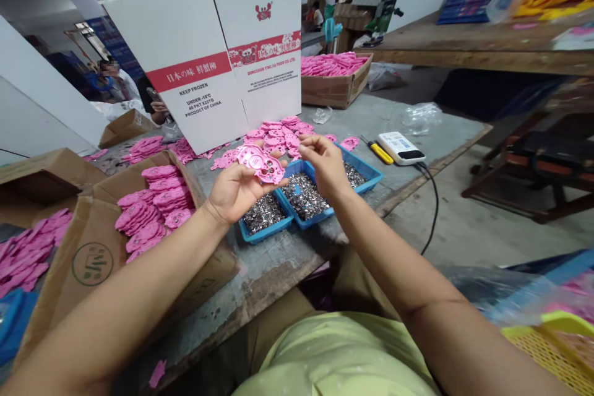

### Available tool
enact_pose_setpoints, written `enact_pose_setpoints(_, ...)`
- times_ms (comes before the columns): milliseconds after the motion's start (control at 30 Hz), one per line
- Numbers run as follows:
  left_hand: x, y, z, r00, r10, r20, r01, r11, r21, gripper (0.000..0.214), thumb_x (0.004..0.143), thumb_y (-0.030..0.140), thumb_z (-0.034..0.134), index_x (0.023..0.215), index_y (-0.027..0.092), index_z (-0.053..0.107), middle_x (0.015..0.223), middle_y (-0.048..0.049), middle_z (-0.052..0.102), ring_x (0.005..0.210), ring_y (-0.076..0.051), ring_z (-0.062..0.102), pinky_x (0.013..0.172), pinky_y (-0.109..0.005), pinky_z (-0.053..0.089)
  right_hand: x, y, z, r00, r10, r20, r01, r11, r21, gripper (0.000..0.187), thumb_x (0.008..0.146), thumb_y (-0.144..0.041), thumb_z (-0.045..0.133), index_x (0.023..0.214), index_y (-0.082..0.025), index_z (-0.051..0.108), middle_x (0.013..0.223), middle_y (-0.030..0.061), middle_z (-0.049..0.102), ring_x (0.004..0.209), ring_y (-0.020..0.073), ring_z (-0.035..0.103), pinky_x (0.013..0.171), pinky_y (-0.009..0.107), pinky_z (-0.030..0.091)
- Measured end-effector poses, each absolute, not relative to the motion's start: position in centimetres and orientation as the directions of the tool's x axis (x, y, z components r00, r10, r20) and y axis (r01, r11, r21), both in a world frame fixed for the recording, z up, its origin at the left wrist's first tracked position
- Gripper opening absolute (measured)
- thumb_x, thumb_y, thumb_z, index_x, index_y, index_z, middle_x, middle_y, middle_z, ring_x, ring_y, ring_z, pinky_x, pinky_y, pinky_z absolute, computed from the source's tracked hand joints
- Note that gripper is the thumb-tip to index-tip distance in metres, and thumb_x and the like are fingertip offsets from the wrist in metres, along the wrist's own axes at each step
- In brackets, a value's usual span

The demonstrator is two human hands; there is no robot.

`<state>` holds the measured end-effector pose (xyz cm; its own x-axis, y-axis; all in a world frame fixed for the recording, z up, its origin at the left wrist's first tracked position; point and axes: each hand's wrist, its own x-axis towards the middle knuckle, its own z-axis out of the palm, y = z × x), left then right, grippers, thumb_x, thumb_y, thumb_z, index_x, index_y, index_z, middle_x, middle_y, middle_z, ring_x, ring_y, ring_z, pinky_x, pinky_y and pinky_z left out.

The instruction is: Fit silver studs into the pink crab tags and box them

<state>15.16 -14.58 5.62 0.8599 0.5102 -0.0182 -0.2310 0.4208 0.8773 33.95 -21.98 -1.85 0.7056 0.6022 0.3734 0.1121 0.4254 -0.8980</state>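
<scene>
My left hand (231, 192) is closed on a flat pink plastic part (260, 164) with holes and small shiny bits in it, tilted towards me. Just to its right, my right hand (327, 167) is raised with thumb and fingertips pinched together; whatever they may hold is too small to make out. Below both hands stand blue trays, a left one (268, 235), a middle one (315, 220) and a right one (375, 180), filled with small silvery metal pieces (301, 198). Beyond the trays lies a loose heap of similar pink parts (278, 134).
On the left, an open cardboard box (78, 253) holds stacked pink parts (160, 198). A white printed carton (199, 43) stands behind the heap. A yellow-handled screwdriver (381, 153) and a white device (401, 147) with a black cable lie at right. Another person (123, 86) sits beyond the carton.
</scene>
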Motion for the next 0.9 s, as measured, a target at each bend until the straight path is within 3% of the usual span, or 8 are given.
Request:
enact_pose_setpoints(133,15.2,-14.5,5.5,0.851,0.526,-0.022,-0.219,0.391,0.894,0.078,0.076,0.002,0.063,0.148,0.026,0.046,0.117,-0.0099,0.077,0.113,-0.031,0.075,0.105,-0.062,0.057,37.2,-21.5,-3.8,0.825,0.496,0.269,0.124,0.306,-0.944,0.015,0.075,-0.025,0.07,0.087,-0.022,0.06,0.095,0.0042,0.067,0.087,0.0189,0.061,0.088,0.04,0.052)
enact_pose_setpoints(200,15.3,-14.5,5.3,0.832,0.555,-0.019,-0.219,0.358,0.908,0.08,0.074,-0.002,0.067,0.146,0.026,0.047,0.111,-0.0084,0.078,0.106,-0.029,0.077,0.101,-0.059,0.06,36.5,-21.5,-4.7,0.777,0.559,0.288,0.15,0.28,-0.948,0.012,0.077,-0.025,0.068,0.087,-0.021,0.063,0.089,0.0031,0.068,0.083,0.0178,0.061,0.086,0.038,0.052)
enact_pose_setpoints(333,15.6,-14.5,5.0,0.782,0.623,-0.023,-0.23,0.322,0.918,0.082,0.068,-0.007,0.065,0.143,0.023,0.049,0.102,-0.0058,0.078,0.1,-0.028,0.078,0.098,-0.055,0.063,31.8,-20.9,-5.2,0.356,0.874,0.331,0.404,0.175,-0.898,0.005,0.079,-0.017,0.069,0.084,-0.019,0.069,0.085,0.0023,0.073,0.082,0.0195,0.064,0.083,0.036,0.052)
enact_pose_setpoints(433,15.6,-14.5,5.0,0.754,0.655,-0.039,-0.225,0.314,0.922,0.08,0.066,-0.005,0.063,0.14,0.023,0.05,0.1,-0.0044,0.079,0.103,-0.028,0.078,0.098,-0.054,0.064,28.4,-19.7,-4.7,-0.053,0.964,0.26,0.736,0.214,-0.643,0.015,0.077,-0.005,0.068,0.084,-0.017,0.074,0.096,0.0091,0.078,0.092,0.0236,0.068,0.086,0.035,0.051)
enact_pose_setpoints(500,15.5,-14.5,5.2,0.747,0.663,-0.047,-0.223,0.317,0.922,0.079,0.066,-0.004,0.063,0.139,0.023,0.051,0.101,-0.0043,0.079,0.105,-0.029,0.078,0.098,-0.055,0.063,27.0,-18.7,-4.5,-0.177,0.973,0.15,0.862,0.226,-0.454,0.02,0.079,0.001,0.064,0.083,-0.015,0.076,0.1,0.0148,0.08,0.095,0.0259,0.07,0.086,0.035,0.051)
enact_pose_setpoints(600,15.6,-14.5,5.4,0.744,0.663,-0.084,-0.222,0.363,0.905,0.071,0.07,0.002,0.063,0.138,0.021,0.052,0.104,-0.0069,0.08,0.106,-0.03,0.078,0.098,-0.057,0.063,26.4,-17.7,-4.8,-0.175,0.983,0.06,0.927,0.185,-0.327,0.023,0.083,0.002,0.06,0.083,-0.013,0.077,0.103,0.0181,0.08,0.094,0.0275,0.072,0.082,0.034,0.051)
enact_pose_setpoints(767,15.7,-14.3,5.5,0.732,0.663,-0.156,-0.228,0.455,0.861,0.046,0.086,0.017,0.053,0.132,0.013,0.058,0.099,-0.0125,0.079,0.106,-0.032,0.078,0.095,-0.059,0.063,26.8,-17.6,-5.3,-0.166,0.984,0.066,0.931,0.178,-0.319,0.02,0.091,-0.006,0.06,0.089,-0.014,0.079,0.104,0.0182,0.081,0.092,0.0279,0.072,0.079,0.034,0.049)
enact_pose_setpoints(900,15.7,-14.1,5.3,0.729,0.667,-0.154,-0.235,0.456,0.858,0.043,0.088,0.021,0.053,0.13,0.013,0.059,0.098,-0.0131,0.079,0.106,-0.032,0.078,0.093,-0.058,0.064,26.9,-17.9,-5.2,-0.144,0.986,0.081,0.927,0.163,-0.337,0.021,0.09,-0.006,0.058,0.092,-0.012,0.078,0.099,0.0174,0.08,0.084,0.0255,0.069,0.073,0.034,0.045)
